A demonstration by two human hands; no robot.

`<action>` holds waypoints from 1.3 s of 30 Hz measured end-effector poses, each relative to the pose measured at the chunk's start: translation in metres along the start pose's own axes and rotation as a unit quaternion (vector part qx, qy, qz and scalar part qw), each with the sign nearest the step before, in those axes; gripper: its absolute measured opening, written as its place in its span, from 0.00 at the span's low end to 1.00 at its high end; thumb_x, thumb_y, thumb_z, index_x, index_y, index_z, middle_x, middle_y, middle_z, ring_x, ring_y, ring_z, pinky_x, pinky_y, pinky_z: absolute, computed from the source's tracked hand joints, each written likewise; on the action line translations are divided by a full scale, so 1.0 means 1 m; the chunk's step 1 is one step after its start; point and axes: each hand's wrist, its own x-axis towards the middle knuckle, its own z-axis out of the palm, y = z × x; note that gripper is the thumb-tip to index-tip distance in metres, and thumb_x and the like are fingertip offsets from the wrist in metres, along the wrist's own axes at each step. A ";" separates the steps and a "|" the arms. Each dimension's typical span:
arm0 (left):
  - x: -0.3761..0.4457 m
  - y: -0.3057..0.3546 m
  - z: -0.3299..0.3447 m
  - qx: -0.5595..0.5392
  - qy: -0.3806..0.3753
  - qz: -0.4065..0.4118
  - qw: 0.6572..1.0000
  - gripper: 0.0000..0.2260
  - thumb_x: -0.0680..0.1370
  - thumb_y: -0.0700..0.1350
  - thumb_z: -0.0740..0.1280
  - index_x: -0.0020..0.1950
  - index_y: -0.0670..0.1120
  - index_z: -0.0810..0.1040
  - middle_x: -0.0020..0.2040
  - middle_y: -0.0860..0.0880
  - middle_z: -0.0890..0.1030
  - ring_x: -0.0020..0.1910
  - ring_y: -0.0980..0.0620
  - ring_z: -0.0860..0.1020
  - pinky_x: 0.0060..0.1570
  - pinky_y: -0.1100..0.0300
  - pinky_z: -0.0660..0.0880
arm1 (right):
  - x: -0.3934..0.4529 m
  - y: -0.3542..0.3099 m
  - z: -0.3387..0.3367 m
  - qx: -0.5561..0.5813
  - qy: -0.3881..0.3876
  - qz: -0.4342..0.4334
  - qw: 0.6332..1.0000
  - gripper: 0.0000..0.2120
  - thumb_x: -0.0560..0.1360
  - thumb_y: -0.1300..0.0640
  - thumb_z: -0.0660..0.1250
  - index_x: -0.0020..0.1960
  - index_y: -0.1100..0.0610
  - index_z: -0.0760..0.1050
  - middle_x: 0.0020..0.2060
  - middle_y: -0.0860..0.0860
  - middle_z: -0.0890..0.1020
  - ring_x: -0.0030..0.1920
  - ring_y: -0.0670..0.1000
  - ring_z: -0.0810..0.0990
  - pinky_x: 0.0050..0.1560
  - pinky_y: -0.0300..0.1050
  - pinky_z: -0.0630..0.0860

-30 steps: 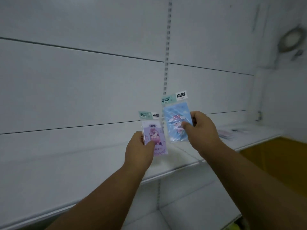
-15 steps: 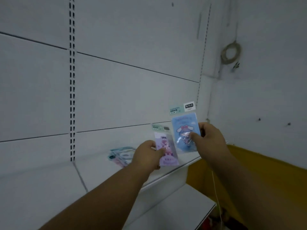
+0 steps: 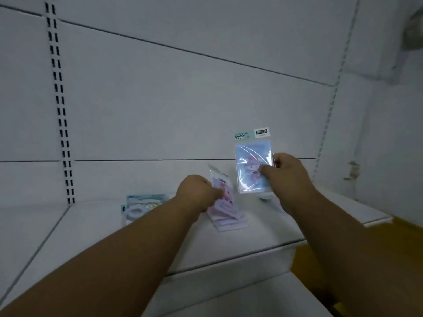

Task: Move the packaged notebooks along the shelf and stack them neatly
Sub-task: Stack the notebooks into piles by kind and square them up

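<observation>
Notebooks, left to right: teal pile (image 3: 146,205) blurred on shelf (image 3: 68,234); left hand (image 3: 196,193) pinches pink pack (image 3: 223,191), tilted over pink stack (image 3: 229,221); right hand (image 3: 286,172) pinches blue pack (image 3: 253,165) upright, glare hiding print.

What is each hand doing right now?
Left hand: closed on the pink packaged notebook, over the pink stack.
Right hand: closed on the blue packaged notebook, held upright.

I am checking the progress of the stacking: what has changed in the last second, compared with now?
The left hand has lowered its purple notebook onto the purple stack on the shelf, tilting it back. The right hand still holds the blue notebook upright above the shelf. Both grips are unchanged.
</observation>
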 end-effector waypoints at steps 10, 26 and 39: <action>0.000 0.003 0.026 0.213 0.088 -0.107 0.967 0.15 0.67 0.54 0.76 0.32 0.43 0.80 0.25 0.50 0.79 0.20 0.55 0.74 0.23 0.67 0.69 | 0.045 0.050 0.033 0.102 -0.211 0.027 0.972 0.11 0.67 0.65 0.65 0.31 0.54 0.81 0.30 0.52 0.84 0.36 0.56 0.83 0.40 0.51 0.78; 0.053 0.014 0.016 0.110 0.150 -0.122 0.975 0.06 0.71 0.42 0.72 0.43 0.39 0.82 0.38 0.44 0.85 0.33 0.49 0.83 0.30 0.61 0.74 | 0.056 0.065 0.062 -0.032 -0.252 0.062 0.965 0.12 0.63 0.58 0.77 0.36 0.64 0.77 0.34 0.61 0.82 0.34 0.59 0.84 0.36 0.54 0.83; 0.047 -0.024 -0.018 0.322 0.180 -0.006 0.929 0.11 0.71 0.51 0.72 0.47 0.46 0.79 0.46 0.47 0.82 0.45 0.47 0.79 0.42 0.58 0.72 | 0.029 0.046 0.081 -0.235 -0.184 -0.153 0.942 0.12 0.72 0.46 0.67 0.44 0.55 0.72 0.41 0.51 0.78 0.41 0.52 0.74 0.40 0.42 0.67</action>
